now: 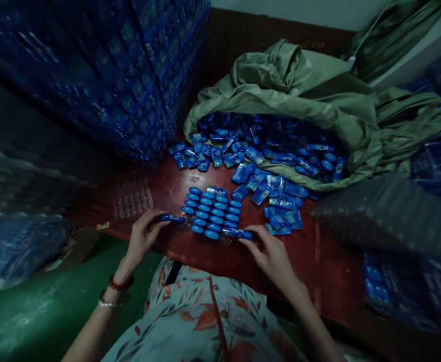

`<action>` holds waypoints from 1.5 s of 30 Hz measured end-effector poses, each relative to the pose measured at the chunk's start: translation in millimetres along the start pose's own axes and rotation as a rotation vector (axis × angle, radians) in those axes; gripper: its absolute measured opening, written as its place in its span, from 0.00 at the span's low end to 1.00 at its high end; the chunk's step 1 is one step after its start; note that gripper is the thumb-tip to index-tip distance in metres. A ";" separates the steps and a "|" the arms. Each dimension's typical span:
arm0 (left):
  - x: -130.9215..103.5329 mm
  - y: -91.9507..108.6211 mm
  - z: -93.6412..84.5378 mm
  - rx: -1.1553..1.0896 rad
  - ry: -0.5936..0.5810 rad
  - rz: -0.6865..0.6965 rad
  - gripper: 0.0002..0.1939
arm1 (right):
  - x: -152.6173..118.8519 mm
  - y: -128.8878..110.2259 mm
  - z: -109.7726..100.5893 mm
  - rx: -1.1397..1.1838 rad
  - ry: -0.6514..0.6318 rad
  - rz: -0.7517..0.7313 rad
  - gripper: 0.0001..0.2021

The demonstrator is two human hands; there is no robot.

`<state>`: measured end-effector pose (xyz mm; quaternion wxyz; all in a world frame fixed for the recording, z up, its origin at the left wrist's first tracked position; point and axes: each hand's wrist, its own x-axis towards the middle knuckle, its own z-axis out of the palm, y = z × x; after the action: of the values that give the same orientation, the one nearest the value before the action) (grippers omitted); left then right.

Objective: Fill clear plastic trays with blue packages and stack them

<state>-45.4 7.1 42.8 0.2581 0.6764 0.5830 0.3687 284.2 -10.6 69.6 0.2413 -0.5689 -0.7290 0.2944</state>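
Head view, lower centre: the left hand (pixel 144 235) holds a small blue pack (pixel 172 218) by its outer end in a narrow pinch, and the right hand (pixel 272 251) likewise grips a second pack (pixel 237 233) beside the blue rows (pixel 216 212); both look light, stiff and slick, best taken by the ends

The left hand (pixel 147 232) pinches a slim blue pack (pixel 173 218) beside the near left side of neatly ranked blue packs (pixel 216 220) on a red table (pixel 163 187), while the right hand (pixel 271 251) holds another pack (pixel 243 234) at their near right corner. Beyond, loose packs (pixel 260 193) lie in and before an open green sack (pixel 276 103), and a see-through plastic tray (pixel 133 198) lies to the left.
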 end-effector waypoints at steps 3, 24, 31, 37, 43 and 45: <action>1.8 7.1 18.5 0.073 -0.043 0.157 0.10 | 3.5 1.5 24.6 -0.111 0.087 -0.145 0.10; 27.6 14.6 -2.5 0.355 -0.453 0.449 0.17 | 27.8 -17.9 21.0 -0.570 -0.181 -0.394 0.17; 20.3 11.8 6.2 0.343 -0.429 0.424 0.16 | 45.9 -48.3 12.0 -0.640 -0.379 -0.257 0.17; 12.6 9.9 13.8 0.372 -0.388 0.454 0.19 | 35.1 -23.2 5.3 -0.498 -0.297 -0.186 0.17; 10.4 13.3 27.8 0.330 -0.404 0.499 0.21 | 12.3 -0.2 1.7 -0.374 -0.121 -0.240 0.16; 13.4 14.5 30.8 0.320 -0.402 0.522 0.21 | 6.2 1.1 2.1 -0.443 -0.091 -0.261 0.18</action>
<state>-11.5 20.0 38.4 0.1559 0.8932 0.3785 0.1859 282.0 -4.6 67.4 0.1134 -0.4953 -0.8530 0.1193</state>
